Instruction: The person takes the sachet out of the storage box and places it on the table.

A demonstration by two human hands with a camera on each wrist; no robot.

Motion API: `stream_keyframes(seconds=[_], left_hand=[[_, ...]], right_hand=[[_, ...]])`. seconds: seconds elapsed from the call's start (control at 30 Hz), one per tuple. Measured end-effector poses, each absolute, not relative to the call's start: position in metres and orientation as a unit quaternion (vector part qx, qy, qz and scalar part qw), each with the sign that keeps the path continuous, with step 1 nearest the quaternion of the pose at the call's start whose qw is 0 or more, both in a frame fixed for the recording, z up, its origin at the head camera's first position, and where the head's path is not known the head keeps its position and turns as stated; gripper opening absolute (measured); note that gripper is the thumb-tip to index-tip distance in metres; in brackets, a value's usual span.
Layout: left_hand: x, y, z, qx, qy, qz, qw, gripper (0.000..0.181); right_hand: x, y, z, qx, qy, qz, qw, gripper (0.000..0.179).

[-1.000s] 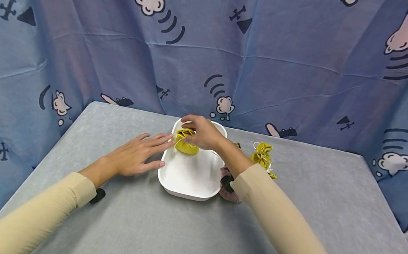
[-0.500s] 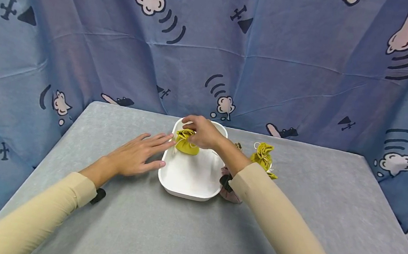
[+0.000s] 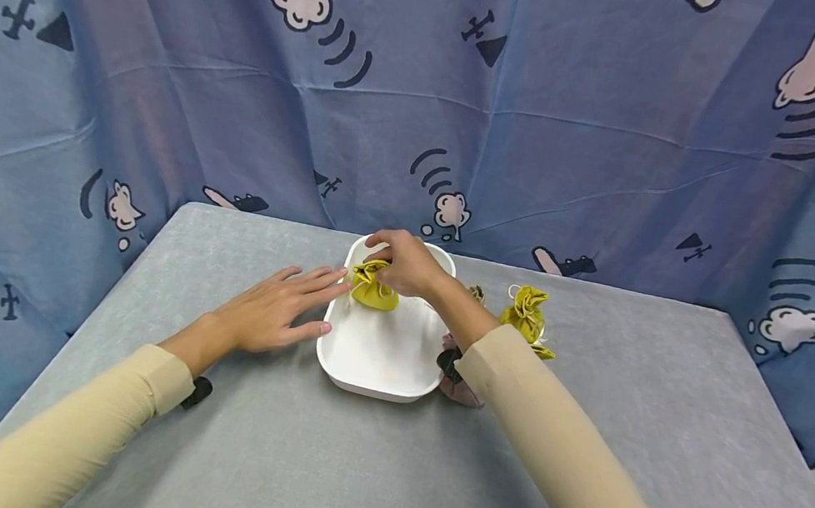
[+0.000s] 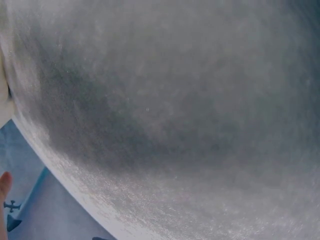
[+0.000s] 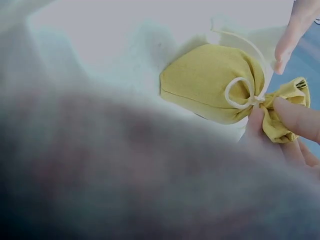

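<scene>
In the head view my right hand [image 3: 409, 267] reaches over a white tray [image 3: 371, 371] and pinches a small yellow drawstring pouch [image 3: 376, 296] by its gathered neck. The right wrist view shows thumb and fingers on the neck just beside the white cord bow [image 5: 239, 94], with the full body of the pouch toward the tray's floor. My left hand [image 3: 280, 309] lies with fingers straight, its fingertips at the tray's left rim. The left wrist view holds mostly grey tabletop [image 4: 175, 100], with one fingertip [image 4: 5, 182] at its edge.
Right of the tray sits another yellow pouch [image 3: 524, 311], with more yellow cloth close below it. A pinkish pouch [image 3: 458, 387] lies against the tray's right side, partly hidden by my right wrist. A blue patterned curtain [image 3: 424, 105] hangs behind the table.
Almost nothing differs: the right hand has shifted very slightly on the yellow pouch's neck, and the left hand stays at the rim.
</scene>
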State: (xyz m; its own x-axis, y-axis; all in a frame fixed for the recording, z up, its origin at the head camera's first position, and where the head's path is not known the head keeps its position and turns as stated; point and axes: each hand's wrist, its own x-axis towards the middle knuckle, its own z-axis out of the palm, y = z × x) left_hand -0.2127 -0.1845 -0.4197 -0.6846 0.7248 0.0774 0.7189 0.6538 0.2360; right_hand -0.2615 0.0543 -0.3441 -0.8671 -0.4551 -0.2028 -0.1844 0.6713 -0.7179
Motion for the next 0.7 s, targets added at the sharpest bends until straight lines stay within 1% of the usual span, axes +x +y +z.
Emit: stream_keyframes(seconds=[0.17,0.37,0.7], left_hand=[[-0.2127,-0.1843,-0.4194,0.399,0.908,0.125,0.009,0.066],[-0.2113,-0.1833,-0.418,0.401,0.907,0.131,0.004,0.065],[-0.211,-0.183,-0.4174,0.398,0.909,0.125,0.012,0.065]], right_hand=[[-0.2607,0.0546,-0.3441,-0.18,0.892,-0.372,0.18,0.047],[-0.2596,0.0546,-0.344,-0.177,0.898,-0.367,0.167,0.048],[-0.254,0.0557,-0.3391,-0.178,0.904,-0.357,0.157,0.045]])
